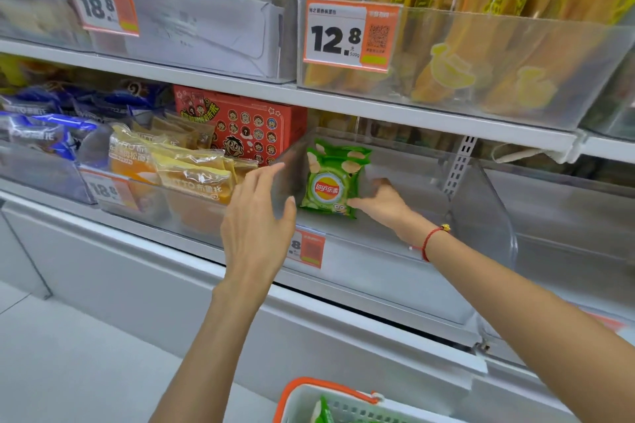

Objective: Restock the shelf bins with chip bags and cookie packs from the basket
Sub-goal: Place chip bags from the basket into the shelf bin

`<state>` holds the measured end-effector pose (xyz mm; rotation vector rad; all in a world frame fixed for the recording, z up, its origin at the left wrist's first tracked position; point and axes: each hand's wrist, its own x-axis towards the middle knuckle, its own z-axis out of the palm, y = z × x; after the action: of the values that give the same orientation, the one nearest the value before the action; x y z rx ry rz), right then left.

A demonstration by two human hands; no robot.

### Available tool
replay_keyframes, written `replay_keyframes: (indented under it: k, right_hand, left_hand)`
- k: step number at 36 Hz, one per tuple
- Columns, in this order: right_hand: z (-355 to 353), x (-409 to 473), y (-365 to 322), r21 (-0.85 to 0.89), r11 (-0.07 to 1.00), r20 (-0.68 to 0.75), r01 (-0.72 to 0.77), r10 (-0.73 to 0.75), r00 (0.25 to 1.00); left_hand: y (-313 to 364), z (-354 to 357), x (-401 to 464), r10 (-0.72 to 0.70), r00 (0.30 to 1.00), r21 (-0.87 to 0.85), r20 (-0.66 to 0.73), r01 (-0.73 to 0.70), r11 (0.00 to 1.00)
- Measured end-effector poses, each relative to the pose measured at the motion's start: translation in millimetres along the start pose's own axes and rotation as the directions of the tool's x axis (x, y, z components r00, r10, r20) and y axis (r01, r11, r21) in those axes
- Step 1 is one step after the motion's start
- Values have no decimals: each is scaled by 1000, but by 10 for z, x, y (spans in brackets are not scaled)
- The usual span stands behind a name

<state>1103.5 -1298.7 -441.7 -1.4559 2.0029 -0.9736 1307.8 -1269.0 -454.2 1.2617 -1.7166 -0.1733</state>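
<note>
green lay's chip bag (331, 178) standing upright in the clear shelf bin (481, 203)
right hand (378, 201) grips the bag at its 4 o'clock corner; left hand (256, 216), fingers spread wide, hovers at the bag's 9 o'clock; basket (302, 398) at 6 o'clock.

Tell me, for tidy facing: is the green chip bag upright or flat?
Upright: the green chip bag stands in the clear bin, logo forward, right hand steadying it.

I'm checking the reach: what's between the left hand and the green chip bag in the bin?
In the head view, only the clear bin's side wall stands between the left hand and the green chip bag, which the right hand holds.
</note>
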Motion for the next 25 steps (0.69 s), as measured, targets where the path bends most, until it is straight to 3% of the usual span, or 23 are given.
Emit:
replay_keyframes:
  k: [4,7,10,17,22,25]
  right_hand:
    - [-149,-422,132,-68,983,-147,169,-177,973]
    - [-282,-806,247,-88,957,-165,276,-287,944]
    - [-358,-1179,403,-112,940,-129,321,-334,934]
    - [-197,-1837,1101,-233,961,193,147,-102,976]
    - [121,-2087,1552,-508,855,402,103,130,906]
    - [319,-2211,1733,-574,812,462,109,211,861]
  left_hand:
    - [297,-114,-102,48,995,-63,90,-42,997]
    - [447,-122,-227,34,952,-49,305,-20,999]
    - [476,-40,-401,-21,863,54,504,-7,999]
    - [331,224,-1052,-128,623,210,772,-60,976]
    - [177,458,-1612,-203,325,273,924,-187,944]
    - [114,619,-1965,-165,218,222,962,-272,936]
